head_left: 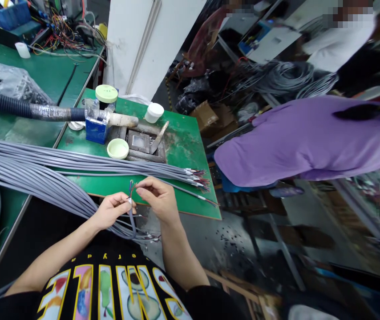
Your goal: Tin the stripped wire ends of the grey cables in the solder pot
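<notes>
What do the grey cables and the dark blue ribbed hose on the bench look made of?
The grey sheathed cables look like smooth, matte, flexible plastic, probably PVC, given their soft curves. Their thin coloured cores look plastic-insulated; any metal inside is too small to tell. The dark blue ribbed hose looks like corrugated plastic with a slight sheen; its creased, shiny wrap looks like foil tape.

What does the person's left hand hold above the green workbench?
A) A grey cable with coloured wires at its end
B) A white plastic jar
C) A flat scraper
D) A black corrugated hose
A. The left hand grips a grey cable just below its end, where thin coloured wires stick out.
</notes>
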`<state>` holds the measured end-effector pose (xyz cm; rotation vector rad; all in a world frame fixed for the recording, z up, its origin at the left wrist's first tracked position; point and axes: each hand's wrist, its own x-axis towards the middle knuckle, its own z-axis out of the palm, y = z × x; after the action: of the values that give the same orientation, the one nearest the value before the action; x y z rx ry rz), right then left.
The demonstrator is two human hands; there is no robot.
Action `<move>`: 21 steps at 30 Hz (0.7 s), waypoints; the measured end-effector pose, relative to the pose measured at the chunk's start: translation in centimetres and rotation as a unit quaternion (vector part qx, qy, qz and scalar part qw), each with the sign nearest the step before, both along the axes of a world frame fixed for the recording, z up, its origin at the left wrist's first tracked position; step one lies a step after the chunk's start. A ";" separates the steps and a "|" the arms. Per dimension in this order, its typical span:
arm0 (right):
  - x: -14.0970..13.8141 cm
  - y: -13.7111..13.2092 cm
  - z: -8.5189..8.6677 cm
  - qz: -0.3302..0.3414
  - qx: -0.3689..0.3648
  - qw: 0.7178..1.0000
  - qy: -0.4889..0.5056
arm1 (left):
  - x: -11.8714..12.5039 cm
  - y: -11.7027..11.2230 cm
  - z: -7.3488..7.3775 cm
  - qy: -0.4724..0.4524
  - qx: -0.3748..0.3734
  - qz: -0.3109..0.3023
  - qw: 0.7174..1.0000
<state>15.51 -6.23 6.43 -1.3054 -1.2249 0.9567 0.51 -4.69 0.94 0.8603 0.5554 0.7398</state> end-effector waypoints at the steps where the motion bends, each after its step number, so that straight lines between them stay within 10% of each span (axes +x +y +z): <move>1: 0.1 0.1 0.0 0.009 -0.012 1.000 0.008 | 0.0 0.0 0.0 0.001 0.000 -0.003 1.000; 12: -0.2 1.5 -0.7 0.054 -0.093 0.987 0.117 | 0.1 -0.2 0.0 0.005 0.000 -0.036 0.999; 21: -1.0 1.5 -2.3 -0.021 -0.065 0.988 0.140 | -0.2 0.4 0.2 -0.041 -0.095 0.099 0.990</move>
<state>14.52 -4.73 4.12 -1.2426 -0.9287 1.1627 0.33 -4.30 1.11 0.6011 0.6322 0.8848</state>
